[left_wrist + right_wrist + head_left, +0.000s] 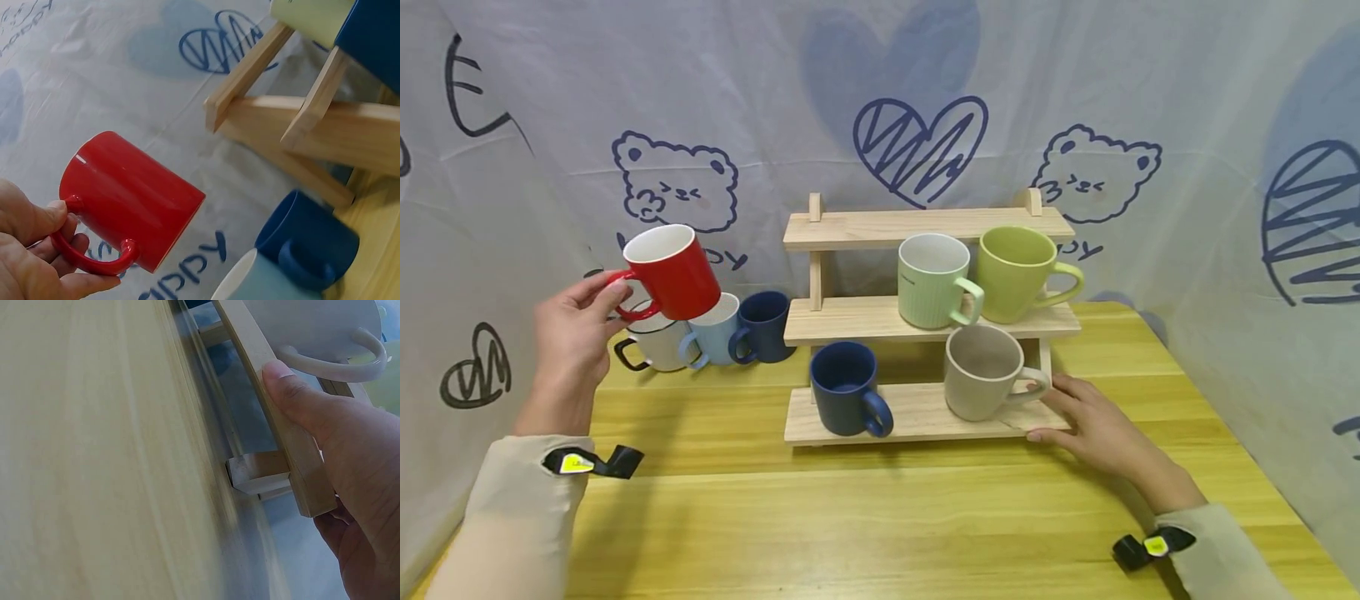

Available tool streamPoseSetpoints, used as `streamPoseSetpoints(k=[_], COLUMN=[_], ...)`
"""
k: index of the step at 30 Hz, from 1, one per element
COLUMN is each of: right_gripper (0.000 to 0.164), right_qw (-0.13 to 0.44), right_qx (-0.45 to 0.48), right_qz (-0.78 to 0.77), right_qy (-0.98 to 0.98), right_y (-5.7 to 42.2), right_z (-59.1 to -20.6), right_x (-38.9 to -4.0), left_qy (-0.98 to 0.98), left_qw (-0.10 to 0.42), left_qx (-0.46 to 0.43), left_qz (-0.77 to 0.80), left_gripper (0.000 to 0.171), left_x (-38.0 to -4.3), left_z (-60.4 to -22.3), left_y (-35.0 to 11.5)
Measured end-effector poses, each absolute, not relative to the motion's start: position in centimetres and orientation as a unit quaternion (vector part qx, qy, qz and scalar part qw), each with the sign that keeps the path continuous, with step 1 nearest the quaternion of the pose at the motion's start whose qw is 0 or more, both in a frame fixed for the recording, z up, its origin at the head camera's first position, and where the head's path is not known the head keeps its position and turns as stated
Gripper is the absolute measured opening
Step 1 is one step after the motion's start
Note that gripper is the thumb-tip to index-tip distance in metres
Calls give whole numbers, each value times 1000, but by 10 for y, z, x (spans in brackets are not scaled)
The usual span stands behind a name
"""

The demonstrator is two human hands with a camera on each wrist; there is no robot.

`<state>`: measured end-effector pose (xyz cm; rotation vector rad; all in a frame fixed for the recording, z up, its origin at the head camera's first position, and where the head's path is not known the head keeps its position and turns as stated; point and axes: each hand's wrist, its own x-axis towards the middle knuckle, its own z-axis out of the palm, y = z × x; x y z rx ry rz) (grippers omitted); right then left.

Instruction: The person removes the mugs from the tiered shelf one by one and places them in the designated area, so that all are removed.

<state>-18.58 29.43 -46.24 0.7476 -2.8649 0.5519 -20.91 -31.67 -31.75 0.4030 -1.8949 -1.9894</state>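
Observation:
My left hand pinches the handle of a red mug with a white inside, lifted at the left above the other mugs. In the left wrist view the red mug is tilted. My right hand grips the right end of the lowest board of a wooden tiered shelf, thumb on its front edge. Beside that hand a beige mug stands on the lowest board, with a dark blue mug to its left. A pale green mug and a yellow-green mug stand on the middle board.
On the table, left of the shelf, stand a white mug with a black handle, a light blue mug and another dark blue mug. A printed cloth hangs behind and at the sides.

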Motion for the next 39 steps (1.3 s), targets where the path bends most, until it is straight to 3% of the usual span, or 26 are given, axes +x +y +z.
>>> streamPoseSetpoints(k=[4, 9, 19, 25, 34, 39], right_gripper=[66, 66, 68, 69, 69, 68], right_qw=[66, 66, 76, 78, 67, 64], right_qx=[246, 244, 247, 249, 243, 241], right_qz=[181, 180, 185, 187, 186, 184], right_qy=[-950, -951, -948, -947, -950, -951], right_y=[294, 295, 294, 294, 294, 294], right_z=[-463, -463, -465, -465, -464, -463], right_x=[-185, -185, -186, -186, -185, -185], left_qy=[-643, -600, -569, -574, -572, -585], left_qw=[196, 223, 271, 271, 287, 282], left_qx=[165, 191, 261, 287, 292, 310], left_qz=[-722, -744, -732, -718, -711, -694], left_gripper=[52, 38, 47, 48, 34, 42], left_x=[-211, -212, -214, -215, -224, -226], left_z=[-323, -328, -335, -345, -356, -363], left_y=[-333, -350, -375, -392, -413, -421])
